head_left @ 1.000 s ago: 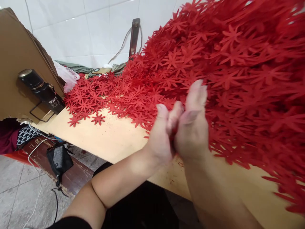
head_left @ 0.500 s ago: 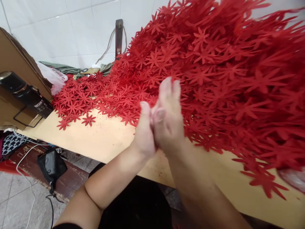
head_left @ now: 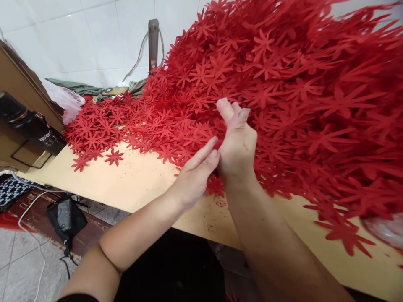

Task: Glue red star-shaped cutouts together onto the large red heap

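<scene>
Your two forearms come up from the bottom of the view and meet at the near edge of the heap. Your left hand (head_left: 193,178) has its fingers stretched almost straight, tips pressed to the heel of your right hand (head_left: 236,144); a sliver of red shows between them, so it seems to pinch a cutout there, though most of it is hidden. Your right hand is half curled, back toward you, fingertips pointing up and away into the pile; whether it grips anything you cannot tell from here.

The red flower cutouts (head_left: 283,96) lie straight ahead and to the right of both hands, touching the right one. The heap's long axis runs from the far left, where it is thin and flat, to the near right, where it rises high. Your right hand is the nearer one to the bulk.

Under it all is the tan worktop (head_left: 138,184), bare at the near-left edge, with a few stray cutouts. Farther left a black flask (head_left: 30,126) leans on a cardboard sheet (head_left: 19,84). Behind stands a white tiled wall (head_left: 82,37) with a metal bracket (head_left: 153,42).
</scene>
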Motion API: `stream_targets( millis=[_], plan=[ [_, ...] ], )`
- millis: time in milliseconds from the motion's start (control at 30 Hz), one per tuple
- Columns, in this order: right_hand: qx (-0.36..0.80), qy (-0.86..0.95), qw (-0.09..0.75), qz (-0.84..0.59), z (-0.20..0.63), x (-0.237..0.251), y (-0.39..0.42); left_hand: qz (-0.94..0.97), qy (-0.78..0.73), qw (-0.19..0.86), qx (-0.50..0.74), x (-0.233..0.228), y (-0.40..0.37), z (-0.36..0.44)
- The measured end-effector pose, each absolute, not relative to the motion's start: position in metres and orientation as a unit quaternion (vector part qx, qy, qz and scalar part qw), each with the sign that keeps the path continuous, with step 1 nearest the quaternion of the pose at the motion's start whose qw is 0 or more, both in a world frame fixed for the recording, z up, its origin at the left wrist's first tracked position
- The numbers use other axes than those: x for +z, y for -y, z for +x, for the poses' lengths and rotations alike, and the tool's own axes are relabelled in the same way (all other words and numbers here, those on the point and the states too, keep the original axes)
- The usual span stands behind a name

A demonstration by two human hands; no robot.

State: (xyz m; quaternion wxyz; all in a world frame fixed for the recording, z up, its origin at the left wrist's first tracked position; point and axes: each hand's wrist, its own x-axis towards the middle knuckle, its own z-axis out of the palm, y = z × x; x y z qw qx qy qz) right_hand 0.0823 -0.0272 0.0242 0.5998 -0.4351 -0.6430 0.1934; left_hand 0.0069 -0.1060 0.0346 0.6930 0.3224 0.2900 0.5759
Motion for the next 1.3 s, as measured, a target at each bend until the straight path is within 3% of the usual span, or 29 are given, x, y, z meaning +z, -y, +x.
stream_targets(
  millis=[100,267,567,1000,1300],
  plan=[
    [0.302,0.556,0.636,-0.441,0.078,0.021,0.025,0.336,-0.323,0.702,0.538,0.034,0.103,-0.007],
    [0.390,0.516,0.643,-0.411,0.073,0.027,0.034,0.418,-0.343,0.644,0.541,0.039,0.079,-0.028],
    [0.605,0.506,0.503,-0.352,0.076,0.022,0.046,0.428,-0.403,0.567,0.577,0.037,0.044,-0.049],
    [0.622,0.416,0.532,-0.397,0.085,0.016,0.038,0.392,-0.414,0.626,0.532,0.025,0.043,-0.053],
    [0.627,0.449,0.505,-0.388,0.083,0.011,0.037,0.427,-0.433,0.571,0.552,0.020,0.040,-0.052]
  ],
)
